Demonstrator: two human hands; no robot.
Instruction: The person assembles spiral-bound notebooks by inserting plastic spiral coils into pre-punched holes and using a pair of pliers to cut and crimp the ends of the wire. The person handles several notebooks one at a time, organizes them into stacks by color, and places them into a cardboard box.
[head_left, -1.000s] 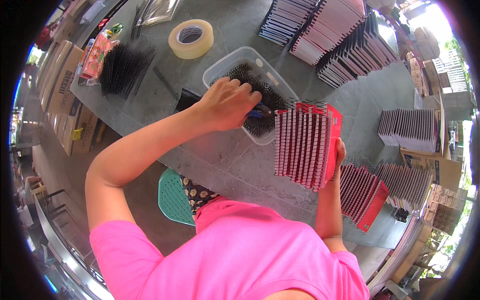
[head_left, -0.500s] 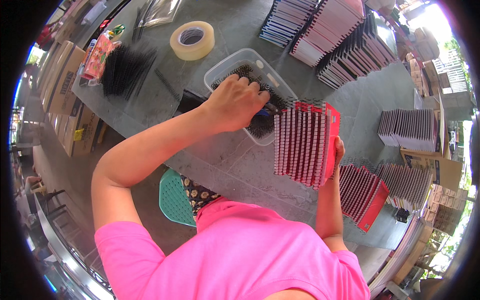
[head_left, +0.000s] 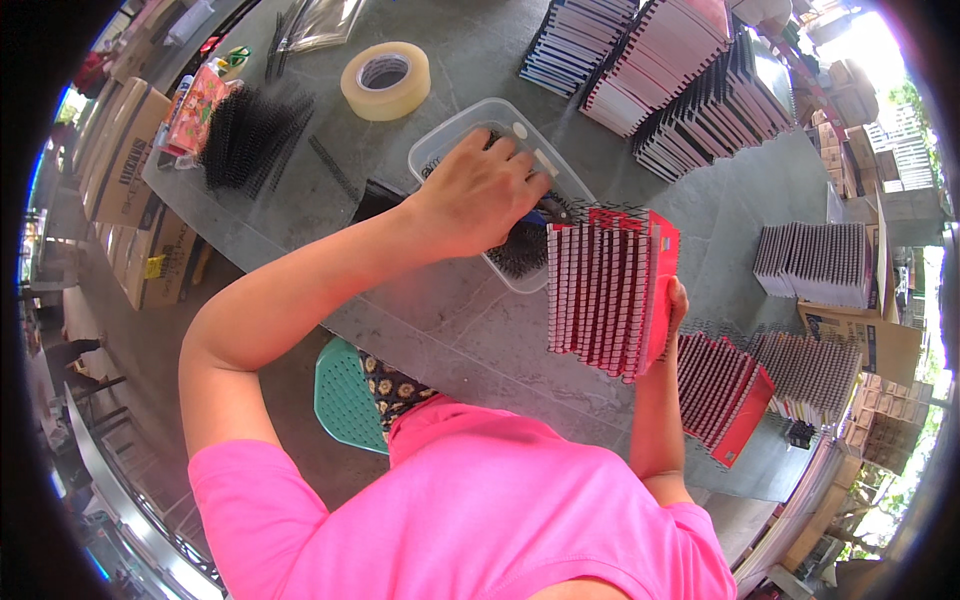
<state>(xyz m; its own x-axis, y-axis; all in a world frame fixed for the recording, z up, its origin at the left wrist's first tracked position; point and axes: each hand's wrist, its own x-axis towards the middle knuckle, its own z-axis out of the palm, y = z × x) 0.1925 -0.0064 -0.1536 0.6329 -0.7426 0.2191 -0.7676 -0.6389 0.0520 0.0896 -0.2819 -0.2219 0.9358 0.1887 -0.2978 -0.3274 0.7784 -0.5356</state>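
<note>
My left hand (head_left: 478,195) is over a clear plastic tub (head_left: 420,146) holding loose black coil pieces (head_left: 520,250). It is closed around blue-handled pliers (head_left: 552,211), mostly hidden beneath the palm. Their dark jaws reach the upper left corner of a stack of red-covered spiral notebooks (head_left: 605,295), where coil ends stick out along the top. My right hand (head_left: 677,305) grips that stack from its right side, thumb showing on the red cover and the other fingers hidden behind it. The notebooks stand with their bound spines facing me.
A wide tape roll (head_left: 385,82) and a bundle of black plastic coils (head_left: 250,140) lie at the left. More notebooks stand at the back (head_left: 660,60), far right (head_left: 815,260) and near right (head_left: 725,395). A green stool (head_left: 350,395) is below the table edge.
My left fingers have loosened and stretched out somewhat over the tub, with the pliers still at the coil ends. The notebook stack and my right hand have barely moved.
</note>
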